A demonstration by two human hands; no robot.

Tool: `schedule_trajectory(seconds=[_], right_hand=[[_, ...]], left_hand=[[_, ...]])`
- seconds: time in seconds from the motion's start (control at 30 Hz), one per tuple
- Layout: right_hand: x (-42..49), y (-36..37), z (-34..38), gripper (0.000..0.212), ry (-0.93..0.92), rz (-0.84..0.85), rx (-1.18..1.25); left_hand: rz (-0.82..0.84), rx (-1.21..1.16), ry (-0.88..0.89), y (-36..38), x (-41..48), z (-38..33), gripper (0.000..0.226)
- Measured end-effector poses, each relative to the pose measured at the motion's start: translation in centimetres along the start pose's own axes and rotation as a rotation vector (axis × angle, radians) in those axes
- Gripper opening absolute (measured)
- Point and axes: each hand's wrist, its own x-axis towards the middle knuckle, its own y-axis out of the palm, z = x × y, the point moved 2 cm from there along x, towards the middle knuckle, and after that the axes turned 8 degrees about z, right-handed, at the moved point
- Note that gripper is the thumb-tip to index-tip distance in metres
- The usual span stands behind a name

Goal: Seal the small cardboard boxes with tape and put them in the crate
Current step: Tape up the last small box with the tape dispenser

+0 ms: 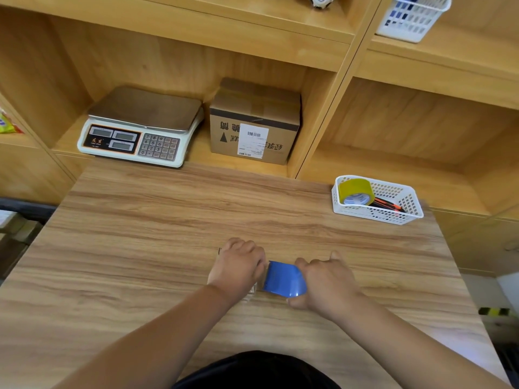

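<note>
Near the middle of the table (140, 248), the blue tape dispenser (283, 279) is gripped by the right hand (325, 282), while the left hand (238, 265) is curled just left of it; whether tape is pinched cannot be told. Tape should be drawn out level and taut; the only cardboard box (252, 122) seen is kept on the far shelf (202, 154).

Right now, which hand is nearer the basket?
Right. The right hand, gripping the dispenser, is left of the basket and closer to the person; the left hand lies farther left, beyond the dispenser.
</note>
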Motion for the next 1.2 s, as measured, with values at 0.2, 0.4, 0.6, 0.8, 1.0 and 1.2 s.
schedule_trajectory(seconds=[0.2, 0.4, 0.6, 0.8, 1.0, 1.2], right_hand=[[0.1, 0.2, -0.1, 0.056, 0.024, -0.007, 0.018], [0.8, 0.1, -0.1, 0.053, 0.037, 0.025, 0.036], [1.1, 1.5, -2.6, 0.055, 0.114, 0.021, 0.081], [2.5, 6.4, -4.7, 0.074, 0.224, -0.323, 0.011], [2.8, 11.5, -4.2, 0.068, 0.247, -0.363, 0.167], [2.8, 13.2, -3.2, 0.063, 0.266, -0.456, 0.205]], left_hand=[[-0.024, 0.112, -0.025, 0.0, 0.2, -0.5, 0.025], [-0.025, 0.127, -0.03, -0.1, 0.3, -0.7, 0.027], [-0.059, 0.071, -0.075, -0.3, -0.5, -0.4, 0.028], [-0.011, -0.093, -0.091, 0.1, -0.6, 0.3, 0.039], [0.007, -0.31, -0.156, -0.2, -0.6, 0.9, 0.018], [0.034, -0.353, -0.166, -0.1, -0.6, 1.1, 0.021]])
